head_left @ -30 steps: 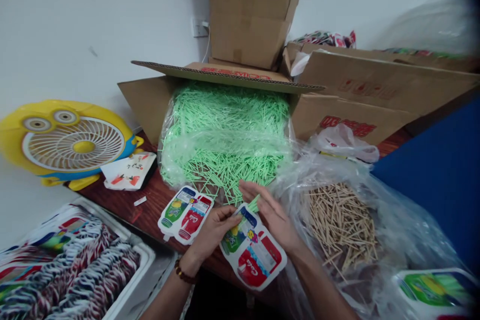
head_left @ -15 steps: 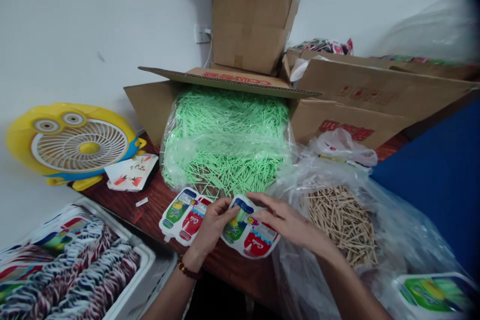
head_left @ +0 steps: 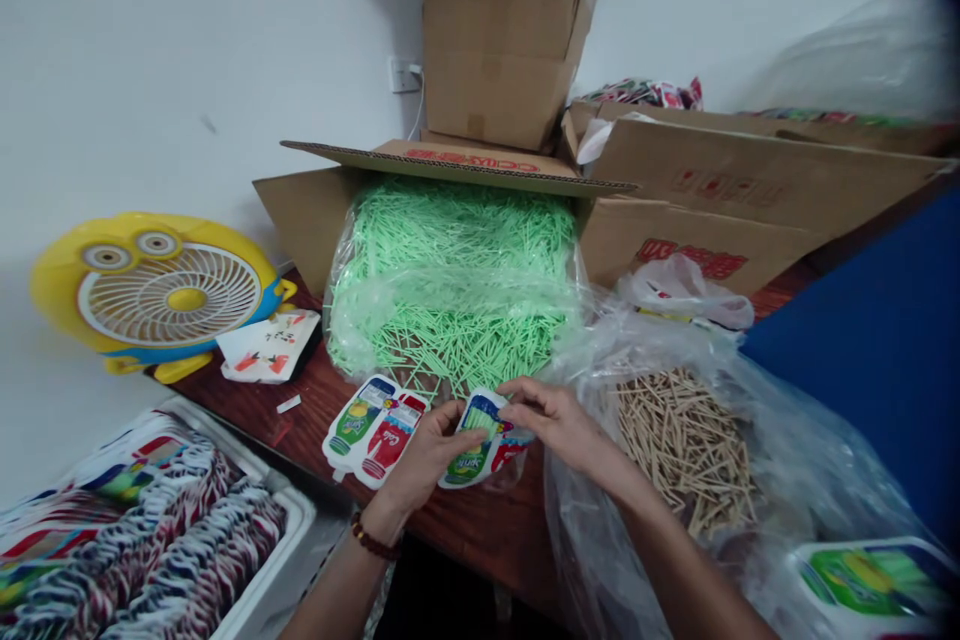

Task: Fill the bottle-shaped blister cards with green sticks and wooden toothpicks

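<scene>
My left hand pinches a two-bottle plastic pack, one bottle shape green and the other red. Light green sticks show inside the green half. Fingers of my right hand close on the pack's upper right edge, and its red half is bent back, partly hidden. A second such pack lies flat on the table just left of my left hand. Beyond both hands, a pile of light green sticks spills from a clear bag in a carton. Brown sticks lie in another plastic bag to the right.
At the lower left stands a white foam box crammed with rows of packs. Behind it are a yellow fan and a tissue packet. Cartons line the wall. Another pack lies at the lower right.
The pack in my hands was flatter and showed both halves; now its red half is turned away. My right hand has shifted slightly left, its fingers closer together.
</scene>
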Tool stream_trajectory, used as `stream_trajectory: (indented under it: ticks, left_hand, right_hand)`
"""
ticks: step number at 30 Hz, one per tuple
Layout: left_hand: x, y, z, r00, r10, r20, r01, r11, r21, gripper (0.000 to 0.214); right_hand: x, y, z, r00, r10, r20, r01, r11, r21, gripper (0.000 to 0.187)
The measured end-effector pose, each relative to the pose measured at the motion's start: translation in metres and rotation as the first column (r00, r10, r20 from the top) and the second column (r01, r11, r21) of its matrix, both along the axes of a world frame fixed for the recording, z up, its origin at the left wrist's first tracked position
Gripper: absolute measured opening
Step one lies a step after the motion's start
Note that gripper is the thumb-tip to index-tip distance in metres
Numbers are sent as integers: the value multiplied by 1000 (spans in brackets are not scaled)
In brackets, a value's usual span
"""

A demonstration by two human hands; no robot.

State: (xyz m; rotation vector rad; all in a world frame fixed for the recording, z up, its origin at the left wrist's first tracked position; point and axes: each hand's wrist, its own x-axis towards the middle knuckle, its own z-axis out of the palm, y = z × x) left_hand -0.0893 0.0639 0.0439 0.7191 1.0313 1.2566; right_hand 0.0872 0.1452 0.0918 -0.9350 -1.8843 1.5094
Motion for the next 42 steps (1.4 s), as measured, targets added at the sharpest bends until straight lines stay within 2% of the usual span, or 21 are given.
stream_trajectory:
  ticks: [2, 5, 11, 13, 18, 23, 29, 34, 37, 42]
  left_hand:
    - [2, 1, 0, 999, 5, -39, -5, 1000, 0, 27]
    - [5, 1, -1, 994, 1, -114, -1, 1000, 1, 26]
    - [6, -2, -4, 990, 24, -136, -29, 999, -33, 27]
    - [6, -3, -4, 991, 43, -130, -48, 998, -34, 26]
    - [8, -5, -3, 1000, -1, -26, 1, 1000, -4, 30]
    - [7, -5, -6, 999, 18, -32, -18, 1000, -3, 25]
    - [7, -5, -5, 999, -8, -43, 7, 1000, -22, 20]
    - [7, -9, -1, 998, -67, -16, 67, 997, -38, 25]
    - [7, -10, 0, 995, -99, -23, 97, 994, -47, 25]
    - [5, -10, -3, 988, -152, -38, 150, 987, -58, 26]
  right_hand:
    - [1, 3, -1, 1000, -6, 11, 6, 1000, 23, 22]
    - [2, 7, -4, 996, 0, 94, -10, 994, 105, 13]
    - [2, 7, -9, 982, 8, 186, -39, 986, 159, 11]
    - [1, 7, -10, 983, 12, 183, -43, 985, 169, 12]
    - [0, 7, -12, 990, -8, 143, -15, 987, 158, 14]
    - [0, 7, -11, 989, 3, 145, -30, 983, 183, 21]
    - [-3, 10, -1, 970, 39, 242, -108, 954, 281, 11]
    - [-8, 15, 3, 938, 14, 345, -158, 906, 393, 28]
    - [-10, 22, 6, 933, 74, 352, -210, 907, 365, 31]
    - [-14, 34, 8, 908, 249, 337, -314, 937, 153, 12]
